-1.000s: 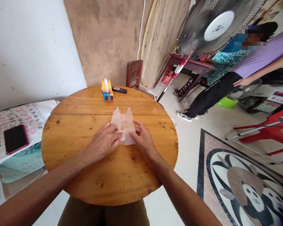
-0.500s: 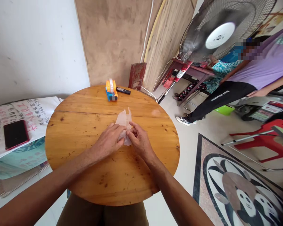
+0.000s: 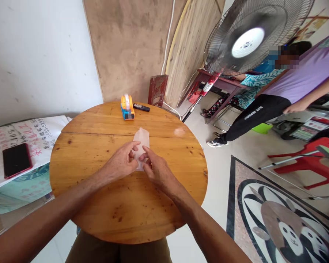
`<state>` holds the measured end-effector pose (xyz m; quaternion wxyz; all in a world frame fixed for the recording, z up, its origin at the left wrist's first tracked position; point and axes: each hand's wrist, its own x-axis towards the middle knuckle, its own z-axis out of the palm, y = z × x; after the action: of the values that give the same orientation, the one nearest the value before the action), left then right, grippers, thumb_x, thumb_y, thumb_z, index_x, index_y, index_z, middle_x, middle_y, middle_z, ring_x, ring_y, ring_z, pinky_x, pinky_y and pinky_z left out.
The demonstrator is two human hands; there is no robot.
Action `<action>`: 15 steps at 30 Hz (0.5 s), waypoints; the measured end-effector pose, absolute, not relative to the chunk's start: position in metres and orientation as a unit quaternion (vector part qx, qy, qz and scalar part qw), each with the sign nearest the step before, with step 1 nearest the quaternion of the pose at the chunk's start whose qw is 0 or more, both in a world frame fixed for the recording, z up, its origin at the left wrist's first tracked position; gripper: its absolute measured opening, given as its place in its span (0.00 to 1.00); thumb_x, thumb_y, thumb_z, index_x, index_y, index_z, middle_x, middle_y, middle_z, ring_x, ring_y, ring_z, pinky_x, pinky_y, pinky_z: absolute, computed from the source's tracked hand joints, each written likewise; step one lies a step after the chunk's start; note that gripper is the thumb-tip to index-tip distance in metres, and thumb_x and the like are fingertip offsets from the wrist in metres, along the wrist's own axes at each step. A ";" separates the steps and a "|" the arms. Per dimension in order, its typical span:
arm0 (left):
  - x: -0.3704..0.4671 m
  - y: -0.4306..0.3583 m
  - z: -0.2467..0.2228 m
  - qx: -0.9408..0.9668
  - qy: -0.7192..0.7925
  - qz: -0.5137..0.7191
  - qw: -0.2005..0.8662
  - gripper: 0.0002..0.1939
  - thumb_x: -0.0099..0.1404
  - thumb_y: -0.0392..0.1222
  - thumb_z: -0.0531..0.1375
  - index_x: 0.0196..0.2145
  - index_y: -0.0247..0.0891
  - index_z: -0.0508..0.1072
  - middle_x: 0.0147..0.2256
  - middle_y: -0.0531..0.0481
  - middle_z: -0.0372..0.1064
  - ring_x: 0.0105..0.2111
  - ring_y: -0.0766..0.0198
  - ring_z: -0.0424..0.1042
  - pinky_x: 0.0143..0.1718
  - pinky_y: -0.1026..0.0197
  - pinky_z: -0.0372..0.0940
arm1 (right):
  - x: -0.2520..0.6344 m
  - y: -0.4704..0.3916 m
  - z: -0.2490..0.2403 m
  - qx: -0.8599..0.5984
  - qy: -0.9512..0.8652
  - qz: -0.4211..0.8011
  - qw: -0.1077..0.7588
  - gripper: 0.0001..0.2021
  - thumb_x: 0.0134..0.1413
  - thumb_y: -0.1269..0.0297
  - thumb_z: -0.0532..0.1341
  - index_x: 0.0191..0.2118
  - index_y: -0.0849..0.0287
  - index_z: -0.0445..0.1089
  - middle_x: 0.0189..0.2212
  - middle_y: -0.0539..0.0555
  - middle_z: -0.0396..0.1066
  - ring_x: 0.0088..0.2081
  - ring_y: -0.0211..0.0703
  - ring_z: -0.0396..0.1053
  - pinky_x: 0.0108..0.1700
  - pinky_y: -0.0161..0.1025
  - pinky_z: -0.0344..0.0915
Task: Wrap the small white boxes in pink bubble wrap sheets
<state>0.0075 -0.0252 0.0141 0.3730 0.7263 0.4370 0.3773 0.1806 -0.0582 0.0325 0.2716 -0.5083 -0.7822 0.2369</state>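
Observation:
A thin, whitish translucent sheet (image 3: 142, 136) lies on the round wooden table (image 3: 98, 146), folded into a narrow strip. My left hand (image 3: 124, 157) is at its left edge, fingers bent and apart, with nothing seen between them. My right hand (image 3: 157, 166) is over its lower right side, fingers curled but apart. Both hands partly cover the lower part of the sheet. Beyond them stands an orange and blue tape dispenser (image 3: 127, 107), beside a small black object (image 3: 141, 107).
A phone (image 3: 17, 160) lies on printed sacking at the left. Behind the table are a red chair back (image 3: 157, 89) and a standing fan (image 3: 246, 42). A person in purple (image 3: 304, 78) stands at the right, near a red stool (image 3: 312, 160).
My fingers have loosened and moved apart. The sheet, which had loose raised ends at the top, now looks flatter and neater. The view has shifted slightly.

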 end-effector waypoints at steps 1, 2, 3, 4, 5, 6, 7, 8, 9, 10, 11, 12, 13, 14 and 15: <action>0.008 -0.023 0.015 0.714 0.444 0.375 0.391 0.26 0.58 0.41 0.60 0.55 0.37 0.67 0.42 0.46 0.66 0.28 0.68 0.65 0.28 0.63 0.67 | 0.180 -0.057 0.033 -0.510 -0.784 0.237 0.262 0.31 0.53 0.75 0.55 0.64 0.59 0.55 0.44 0.58 0.74 0.33 0.41 0.69 0.40 0.40 0.64; 0.009 -0.022 0.017 0.707 0.449 0.373 0.399 0.25 0.59 0.45 0.61 0.54 0.37 0.68 0.41 0.47 0.66 0.28 0.68 0.65 0.26 0.63 0.66 | 0.180 -0.056 0.035 -0.515 -0.786 0.234 0.251 0.31 0.51 0.75 0.56 0.63 0.59 0.56 0.43 0.57 0.74 0.33 0.42 0.69 0.40 0.40 0.64; 0.010 -0.020 0.018 0.707 0.453 0.369 0.399 0.25 0.60 0.48 0.61 0.53 0.37 0.69 0.39 0.48 0.66 0.27 0.68 0.65 0.25 0.63 0.65 | 0.179 -0.054 0.036 -0.520 -0.787 0.230 0.240 0.32 0.50 0.75 0.57 0.63 0.59 0.56 0.42 0.57 0.75 0.33 0.43 0.69 0.39 0.40 0.64; 0.011 -0.018 0.019 0.710 0.455 0.364 0.394 0.24 0.60 0.51 0.62 0.51 0.37 0.70 0.38 0.49 0.65 0.26 0.69 0.64 0.25 0.63 0.64 | 0.179 -0.053 0.039 -0.524 -0.788 0.226 0.231 0.32 0.49 0.76 0.57 0.63 0.59 0.57 0.40 0.57 0.75 0.33 0.43 0.69 0.38 0.39 0.63; 0.012 -0.017 0.019 0.715 0.458 0.361 0.385 0.23 0.60 0.52 0.62 0.50 0.37 0.70 0.37 0.50 0.65 0.26 0.69 0.64 0.26 0.63 0.64 | 0.179 -0.053 0.041 -0.524 -0.791 0.224 0.225 0.32 0.48 0.76 0.57 0.62 0.59 0.58 0.38 0.56 0.75 0.33 0.44 0.69 0.37 0.39 0.63; 0.013 -0.016 0.019 0.720 0.460 0.357 0.377 0.22 0.61 0.52 0.61 0.49 0.38 0.71 0.37 0.50 0.65 0.26 0.69 0.64 0.26 0.63 0.64 | 0.180 -0.052 0.043 -0.519 -0.793 0.226 0.224 0.32 0.48 0.76 0.57 0.62 0.58 0.58 0.37 0.55 0.75 0.33 0.43 0.69 0.36 0.38 0.62; 0.014 -0.015 0.019 0.724 0.463 0.354 0.370 0.21 0.61 0.52 0.61 0.48 0.38 0.71 0.36 0.51 0.65 0.26 0.69 0.64 0.26 0.63 0.63 | 0.181 -0.052 0.044 -0.512 -0.795 0.232 0.228 0.32 0.47 0.77 0.56 0.62 0.57 0.58 0.37 0.54 0.74 0.32 0.43 0.68 0.35 0.37 0.62; 0.015 -0.014 0.018 0.727 0.464 0.351 0.365 0.20 0.62 0.51 0.60 0.47 0.38 0.72 0.36 0.51 0.65 0.25 0.70 0.63 0.26 0.63 0.63 | 0.182 -0.051 0.045 -0.504 -0.794 0.244 0.237 0.33 0.47 0.78 0.56 0.62 0.57 0.58 0.37 0.54 0.74 0.32 0.42 0.68 0.34 0.37 0.62; 0.015 -0.014 0.017 0.731 0.461 0.348 0.364 0.19 0.62 0.51 0.60 0.47 0.38 0.72 0.36 0.51 0.64 0.25 0.70 0.63 0.26 0.64 0.63 | 0.185 -0.050 0.044 -0.496 -0.789 0.262 0.251 0.33 0.47 0.78 0.55 0.62 0.56 0.58 0.37 0.54 0.74 0.31 0.41 0.68 0.34 0.36 0.62; 0.015 -0.013 0.015 0.735 0.455 0.346 0.365 0.19 0.62 0.49 0.60 0.48 0.38 0.71 0.36 0.51 0.64 0.25 0.70 0.63 0.27 0.64 0.63 | 0.187 -0.050 0.043 -0.490 -0.778 0.287 0.269 0.33 0.48 0.78 0.54 0.62 0.55 0.58 0.38 0.53 0.74 0.31 0.39 0.67 0.33 0.35 0.62; 0.015 -0.013 0.014 0.742 0.445 0.339 0.369 0.19 0.62 0.47 0.60 0.49 0.39 0.71 0.36 0.52 0.64 0.26 0.69 0.63 0.27 0.64 0.63 | 0.190 -0.049 0.042 -0.485 -0.761 0.320 0.289 0.33 0.48 0.78 0.53 0.62 0.55 0.57 0.39 0.53 0.74 0.29 0.38 0.66 0.32 0.35 0.63; 0.014 -0.013 0.013 0.748 0.438 0.332 0.372 0.21 0.60 0.44 0.61 0.51 0.39 0.69 0.36 0.52 0.64 0.27 0.69 0.63 0.28 0.64 0.63 | 0.192 -0.047 0.040 -0.481 -0.738 0.360 0.308 0.32 0.49 0.77 0.52 0.62 0.55 0.56 0.39 0.53 0.73 0.27 0.36 0.66 0.31 0.35 0.63; 0.014 -0.013 0.012 0.754 0.432 0.325 0.374 0.23 0.59 0.41 0.61 0.53 0.39 0.68 0.36 0.53 0.65 0.27 0.69 0.64 0.29 0.63 0.64 | 0.194 -0.045 0.037 -0.475 -0.712 0.403 0.323 0.32 0.49 0.76 0.52 0.62 0.55 0.55 0.40 0.53 0.72 0.25 0.34 0.65 0.29 0.35 0.64; 0.013 -0.013 0.011 0.758 0.429 0.315 0.376 0.26 0.58 0.38 0.60 0.55 0.40 0.66 0.36 0.52 0.65 0.28 0.68 0.64 0.30 0.63 0.64 | 0.196 -0.043 0.036 -0.469 -0.686 0.445 0.334 0.31 0.50 0.74 0.52 0.62 0.55 0.53 0.42 0.54 0.71 0.24 0.33 0.64 0.28 0.35 0.65; 0.012 -0.014 0.011 0.762 0.430 0.306 0.376 0.28 0.57 0.36 0.60 0.56 0.39 0.65 0.37 0.52 0.65 0.28 0.68 0.64 0.30 0.62 0.65 | 0.197 -0.041 0.035 -0.464 -0.663 0.477 0.342 0.31 0.51 0.72 0.52 0.62 0.55 0.53 0.43 0.54 0.70 0.23 0.32 0.64 0.26 0.35 0.65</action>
<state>0.0124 -0.0137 0.0109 0.3757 0.7621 0.4297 0.3057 0.1974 -0.0405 0.0346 0.3424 -0.4638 -0.6634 0.4771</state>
